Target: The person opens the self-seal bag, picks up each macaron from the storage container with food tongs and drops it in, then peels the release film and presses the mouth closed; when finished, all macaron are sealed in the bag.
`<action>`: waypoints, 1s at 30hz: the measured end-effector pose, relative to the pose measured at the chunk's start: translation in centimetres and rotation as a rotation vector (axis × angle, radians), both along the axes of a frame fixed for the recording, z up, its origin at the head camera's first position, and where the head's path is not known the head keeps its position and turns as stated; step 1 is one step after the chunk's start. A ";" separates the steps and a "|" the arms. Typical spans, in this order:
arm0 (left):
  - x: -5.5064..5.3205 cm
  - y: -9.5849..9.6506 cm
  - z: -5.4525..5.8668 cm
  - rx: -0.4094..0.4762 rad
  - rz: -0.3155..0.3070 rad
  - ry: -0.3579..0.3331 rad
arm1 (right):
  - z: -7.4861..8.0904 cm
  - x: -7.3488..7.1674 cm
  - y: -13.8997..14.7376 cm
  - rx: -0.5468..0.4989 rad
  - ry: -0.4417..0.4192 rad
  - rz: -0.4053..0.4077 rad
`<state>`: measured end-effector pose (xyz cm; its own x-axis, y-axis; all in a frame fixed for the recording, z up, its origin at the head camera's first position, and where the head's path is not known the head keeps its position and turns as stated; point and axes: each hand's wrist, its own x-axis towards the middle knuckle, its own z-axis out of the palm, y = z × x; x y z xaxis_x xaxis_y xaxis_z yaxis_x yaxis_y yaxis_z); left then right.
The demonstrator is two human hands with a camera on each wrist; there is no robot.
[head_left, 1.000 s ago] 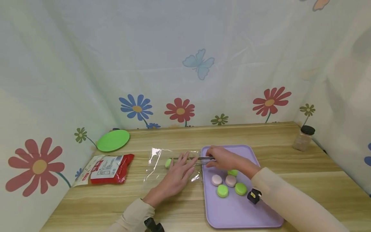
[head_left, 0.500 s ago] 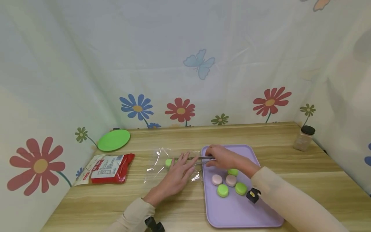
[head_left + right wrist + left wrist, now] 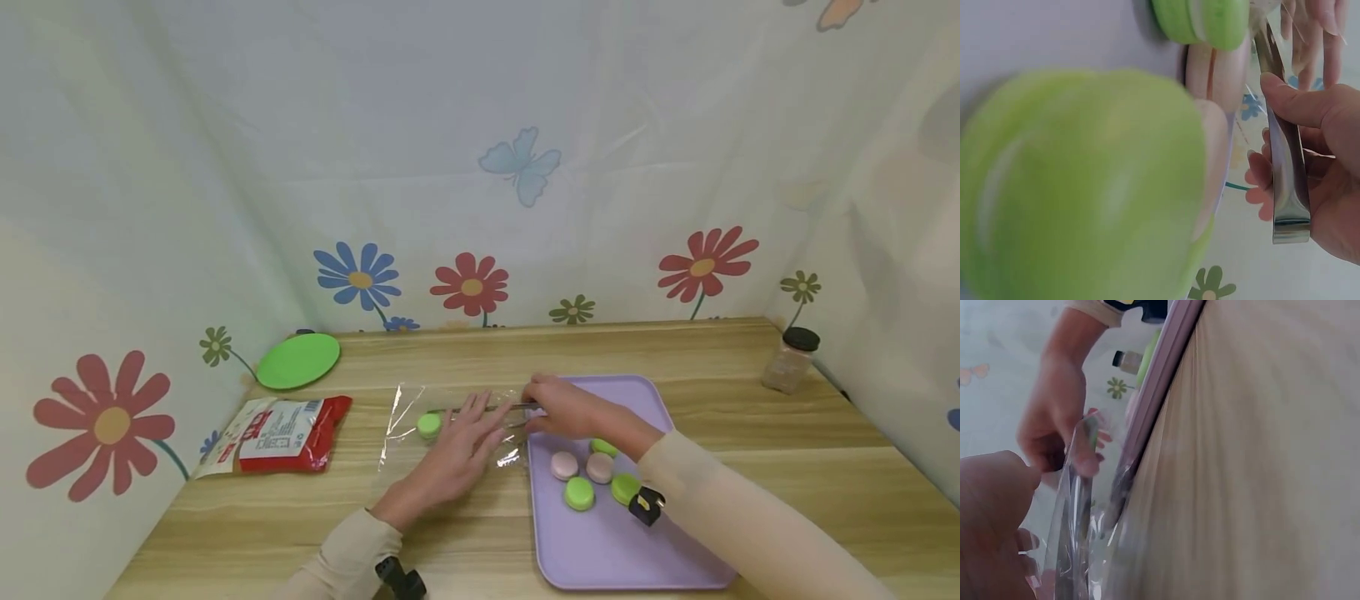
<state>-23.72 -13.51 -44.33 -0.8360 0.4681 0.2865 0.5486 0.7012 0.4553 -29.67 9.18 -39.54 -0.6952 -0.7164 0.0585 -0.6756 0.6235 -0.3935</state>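
A clear plastic bag [image 3: 401, 454] lies flat on the table with one green macaron [image 3: 429, 427] inside. Across it rests my left hand [image 3: 461, 442], palm down, fingers extended and slightly spread. My right hand [image 3: 566, 408], above the far left part of the purple tray [image 3: 577, 554], grips metal tongs [image 3: 1288, 169] between thumb and fingers. The tongs point left into the bag's mouth, their middle hidden under my left fingers; one tip shows at the macaron's far edge. On the tray sit several macarons, among them a pink one [image 3: 564, 466] and a green one [image 3: 579, 493].
At the far left is a green plate [image 3: 298, 361], with a red and white package [image 3: 285, 437] in front of it. A black-lidded jar [image 3: 791, 360] stands at the back right. Flowered cloth [image 3: 420, 192] hangs behind the table.
My right hand has shifted slightly left, pushing the tongs farther into the bag. The bagged macaron lies a little farther left and shows more fully. My left hand stays put.
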 end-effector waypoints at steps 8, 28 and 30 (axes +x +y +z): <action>-0.7 -0.8 0.3 0.033 0.016 -0.019 | 0.4 0.9 1.9 -0.044 0.007 0.038; -0.7 -1.1 0.1 0.048 -0.046 -0.041 | 1.3 3.9 5.6 -0.046 -0.027 0.074; -0.7 -1.2 0.1 0.048 -0.054 -0.035 | 1.3 4.1 6.2 -0.049 -0.025 0.061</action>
<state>-24.42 -14.70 -44.23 -0.8198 0.4989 0.2809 0.5682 0.6483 0.5068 -25.55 15.42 -38.28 -0.6520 -0.7543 0.0777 -0.7015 0.5610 -0.4395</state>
